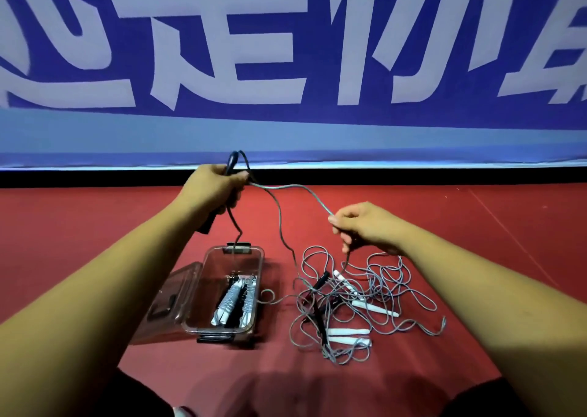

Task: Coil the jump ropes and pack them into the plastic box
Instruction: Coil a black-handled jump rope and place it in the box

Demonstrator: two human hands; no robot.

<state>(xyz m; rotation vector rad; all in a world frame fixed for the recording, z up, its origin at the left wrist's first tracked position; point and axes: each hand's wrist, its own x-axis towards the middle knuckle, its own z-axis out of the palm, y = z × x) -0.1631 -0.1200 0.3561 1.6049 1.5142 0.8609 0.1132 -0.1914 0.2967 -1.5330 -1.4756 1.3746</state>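
Observation:
My left hand [219, 188] is raised above the floor and grips a black jump-rope handle [208, 223] together with a loop of grey cord [279, 213]. The cord runs rightward to my right hand [362, 226], which pinches it. Below my right hand a tangled pile of jump ropes [365, 302] lies on the red floor, with white handles [349, 332] and black handles [319, 315] mixed in. A clear plastic box [254, 283] stands open at lower centre. It holds coiled ropes [233, 302] with white and black handles.
The box's lid [168, 302] hangs open to the left, lying on the red floor [95, 226]. A blue banner with large white characters [286, 67] rises behind, along a black strip. My knees fill the bottom edge.

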